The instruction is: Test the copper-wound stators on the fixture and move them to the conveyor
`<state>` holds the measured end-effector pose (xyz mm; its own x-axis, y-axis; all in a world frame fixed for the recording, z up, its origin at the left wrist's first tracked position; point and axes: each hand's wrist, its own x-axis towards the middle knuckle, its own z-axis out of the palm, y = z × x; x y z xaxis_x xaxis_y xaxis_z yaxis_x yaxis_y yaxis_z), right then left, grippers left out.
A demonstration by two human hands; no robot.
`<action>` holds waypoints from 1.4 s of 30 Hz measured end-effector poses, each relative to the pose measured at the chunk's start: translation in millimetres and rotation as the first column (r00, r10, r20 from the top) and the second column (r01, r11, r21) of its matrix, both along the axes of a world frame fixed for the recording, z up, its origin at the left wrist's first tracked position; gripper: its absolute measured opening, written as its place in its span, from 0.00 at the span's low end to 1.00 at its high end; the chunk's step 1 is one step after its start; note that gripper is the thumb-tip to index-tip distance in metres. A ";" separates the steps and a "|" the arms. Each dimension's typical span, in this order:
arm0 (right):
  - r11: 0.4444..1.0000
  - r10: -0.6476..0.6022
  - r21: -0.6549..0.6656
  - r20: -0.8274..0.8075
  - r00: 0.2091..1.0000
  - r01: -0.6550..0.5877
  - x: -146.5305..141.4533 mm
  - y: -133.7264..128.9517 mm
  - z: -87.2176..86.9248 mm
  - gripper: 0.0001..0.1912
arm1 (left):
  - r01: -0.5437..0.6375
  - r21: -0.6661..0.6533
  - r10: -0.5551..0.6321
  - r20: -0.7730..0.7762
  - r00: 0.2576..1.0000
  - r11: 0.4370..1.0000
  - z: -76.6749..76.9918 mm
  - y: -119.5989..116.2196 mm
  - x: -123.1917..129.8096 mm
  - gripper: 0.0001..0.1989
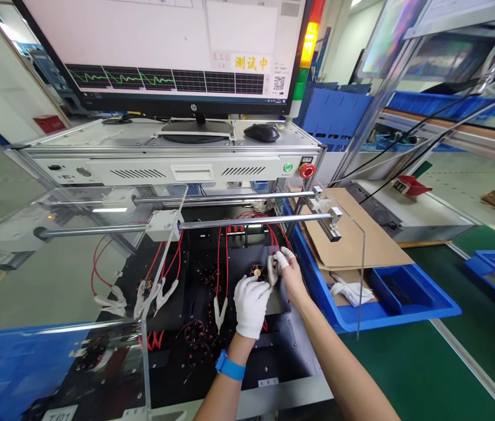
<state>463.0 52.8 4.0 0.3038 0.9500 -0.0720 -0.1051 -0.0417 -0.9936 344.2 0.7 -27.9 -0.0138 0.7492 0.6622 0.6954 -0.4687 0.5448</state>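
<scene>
The left forearm (221, 390) and right forearm (339, 356) are stretched forward and angled inward. The left hand (251, 301) is covered by a white glove (248, 316), its wrist (244, 345) ringed by a blue band (232, 368). The right hand (290, 273) is held beside it, fingertips (281, 259) wrapped in white.

We're looking at a monitor (163, 41) standing on the cabinet (151, 175), a mouse (262, 133) lying before its right side. 2 rods (256, 222) are running before the cabinet. Coils (199, 341) are lying on the bench plate (286, 345) left of our left hand (251, 305); right of our right hand (291, 273), a tray (438, 310) is holding a cloth (352, 291).
</scene>
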 end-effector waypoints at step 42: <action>0.984 -0.158 -0.127 -0.275 0.948 0.127 21.0 38.3 -22.7 0.19 | 0.086 -0.140 -0.109 -0.172 0.979 0.986 9.7 -1.7 -7.2 0.06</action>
